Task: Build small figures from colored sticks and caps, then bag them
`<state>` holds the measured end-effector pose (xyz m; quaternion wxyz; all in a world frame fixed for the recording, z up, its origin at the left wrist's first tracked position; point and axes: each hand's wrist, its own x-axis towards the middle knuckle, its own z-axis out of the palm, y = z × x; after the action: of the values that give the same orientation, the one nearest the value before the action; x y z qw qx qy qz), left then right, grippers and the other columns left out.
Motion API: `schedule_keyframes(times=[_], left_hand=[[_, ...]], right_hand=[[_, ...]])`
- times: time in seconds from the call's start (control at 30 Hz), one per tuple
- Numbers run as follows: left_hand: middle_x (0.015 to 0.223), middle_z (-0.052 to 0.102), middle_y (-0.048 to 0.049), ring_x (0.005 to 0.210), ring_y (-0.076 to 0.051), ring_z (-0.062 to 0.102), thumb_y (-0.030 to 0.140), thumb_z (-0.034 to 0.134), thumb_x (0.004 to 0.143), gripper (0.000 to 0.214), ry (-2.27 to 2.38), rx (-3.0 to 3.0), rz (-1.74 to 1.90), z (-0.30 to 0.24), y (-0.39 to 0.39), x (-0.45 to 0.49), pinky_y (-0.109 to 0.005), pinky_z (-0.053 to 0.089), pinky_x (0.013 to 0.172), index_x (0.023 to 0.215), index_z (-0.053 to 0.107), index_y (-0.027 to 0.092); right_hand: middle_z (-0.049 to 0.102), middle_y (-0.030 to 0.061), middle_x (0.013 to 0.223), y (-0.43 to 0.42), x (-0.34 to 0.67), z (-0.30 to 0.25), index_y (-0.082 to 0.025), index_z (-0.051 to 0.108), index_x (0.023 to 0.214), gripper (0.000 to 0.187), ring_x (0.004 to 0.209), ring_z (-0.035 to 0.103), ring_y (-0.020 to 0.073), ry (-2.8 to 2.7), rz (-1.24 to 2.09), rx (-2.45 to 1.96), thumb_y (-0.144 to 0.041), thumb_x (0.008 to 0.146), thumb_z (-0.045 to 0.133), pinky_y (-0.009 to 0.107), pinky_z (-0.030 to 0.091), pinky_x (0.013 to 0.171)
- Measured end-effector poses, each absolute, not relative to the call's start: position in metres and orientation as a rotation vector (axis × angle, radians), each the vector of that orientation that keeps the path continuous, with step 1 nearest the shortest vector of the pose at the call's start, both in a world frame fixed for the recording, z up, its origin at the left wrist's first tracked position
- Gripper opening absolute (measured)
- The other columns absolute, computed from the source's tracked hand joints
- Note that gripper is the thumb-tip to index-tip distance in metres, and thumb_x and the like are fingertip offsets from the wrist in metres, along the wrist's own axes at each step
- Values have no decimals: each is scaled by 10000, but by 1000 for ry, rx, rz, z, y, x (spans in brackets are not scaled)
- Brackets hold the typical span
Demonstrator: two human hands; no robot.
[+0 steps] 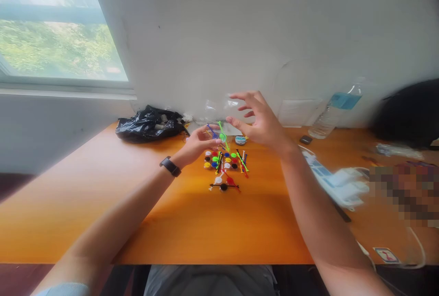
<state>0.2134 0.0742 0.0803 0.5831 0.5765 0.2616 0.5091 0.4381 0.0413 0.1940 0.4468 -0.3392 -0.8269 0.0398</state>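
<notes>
My left hand [199, 144], with a dark watch band on its wrist, is over the table's far middle, fingers closed around a blue and green stick-and-disc piece [222, 137]. Fingers partly hide how its sticks join. To the right and higher, my right hand [255, 118] is raised with fingers apart and nothing visible in it. Below the hands lie several small coloured round pots or caps [227, 160] in two groups, with thin coloured sticks [242, 161] beside them. Closer to me sits a joined piece of white, red and black discs with sticks [223, 187].
A black plastic bag [150, 124] lies at the back left. Behind my right hand are a small round tin [240, 140], a dark small box [305, 139] and a tilted-looking water bottle [334, 111]. White-and-blue packets [334, 177], a cable and a picture card [386, 255] lie on the right.
</notes>
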Motion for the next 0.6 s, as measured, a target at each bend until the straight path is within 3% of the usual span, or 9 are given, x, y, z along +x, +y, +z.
schedule_keyframes(times=[0.1,0.23,0.33,0.4,0.5,0.6], left_hand=[[935,771,-61,819,-206,785,304,934,757,557,609,1419,1163,83,69,218,-299,649,725,1225,661,173],[973,769,-86,853,-237,784,379,905,792,565,620,1508,1125,87,61,223,-362,656,765,1240,642,159],[1116,757,-122,917,-246,768,470,807,882,588,679,1690,1119,93,55,224,-401,634,830,1342,597,171],[1272,712,-143,1052,-273,729,509,765,909,641,777,1931,1235,95,52,223,-439,589,939,1430,550,205],[1432,622,-171,1277,-356,594,574,799,849,823,990,2368,1450,93,52,220,-508,446,1117,1524,489,220],[1464,592,-207,1318,-411,530,629,791,823,953,1148,2671,1470,84,56,217,-536,369,1137,1583,433,179]], right_hand=[[556,73,1413,41,438,192,-374,598,1400,476,1052,664,261,-2066,149,-876,-389,941,725,423,593,866],[638,88,1269,44,442,192,-252,735,1054,228,875,690,217,-2100,230,-914,-438,921,739,371,589,744],[717,71,970,46,446,194,-214,730,887,257,763,677,200,-2142,338,-965,-467,927,715,328,535,639],[714,53,810,47,449,195,-209,736,875,264,714,660,198,-2137,354,-1015,-465,929,701,313,495,592],[718,44,742,49,453,195,-203,744,832,263,669,633,188,-2164,309,-1070,-454,907,713,312,463,584],[725,38,736,50,455,195,-200,742,773,249,656,624,181,-2249,306,-1074,-421,885,728,314,449,601]])
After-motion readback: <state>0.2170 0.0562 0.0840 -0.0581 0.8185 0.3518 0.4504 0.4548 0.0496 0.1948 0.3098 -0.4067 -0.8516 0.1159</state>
